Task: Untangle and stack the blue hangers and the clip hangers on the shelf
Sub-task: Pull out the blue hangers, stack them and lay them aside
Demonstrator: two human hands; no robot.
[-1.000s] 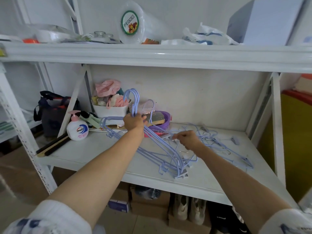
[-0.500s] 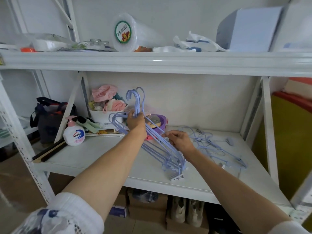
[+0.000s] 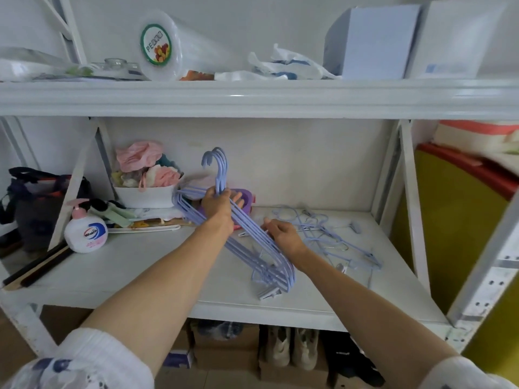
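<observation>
My left hand [image 3: 218,208] grips a bundle of several blue hangers [image 3: 254,237] at the necks, hooks pointing up, with the bundle's right ends resting on the white shelf [image 3: 134,270]. A clip [image 3: 269,292] hangs from the bundle's lower end near the shelf's front edge. Beside the bundle's right arms, my right hand [image 3: 282,234] has curled fingers touching them; what it pinches is hidden. A tangle of thin blue clip hangers [image 3: 328,237] lies on the shelf to the right of that hand.
A soap pump bottle [image 3: 85,233], a white tub of pink cloths [image 3: 144,189] and a purple bowl [image 3: 247,200] crowd the shelf's back left. A dark bag [image 3: 33,203] sits further left. An upper shelf [image 3: 252,98] overhangs. Shoes and boxes sit below.
My left hand has held the hanger bundle up by its necks throughout. My right hand has slid left from the clip hanger tangle to the bundle's right arms.
</observation>
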